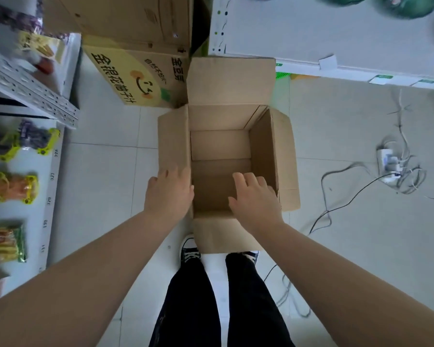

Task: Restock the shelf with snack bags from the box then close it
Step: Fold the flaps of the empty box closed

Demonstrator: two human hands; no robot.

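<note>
An open brown cardboard box (263,151) stands on the tiled floor in front of my feet, its four flaps spread and its inside bare. My left hand (169,191) hovers over the lower part of the left flap, fingers straight. My right hand (254,196) reaches over the box's near right corner, fingers relaxed and holding nothing. Snack bags (11,187) lie in a row on the white shelf (52,186) at the left.
A yellow printed carton (133,73) and a plain carton (125,18) stand behind the box. A white shelf unit (336,36) runs along the upper right. A power strip (388,165) with tangled cables lies on the floor at right.
</note>
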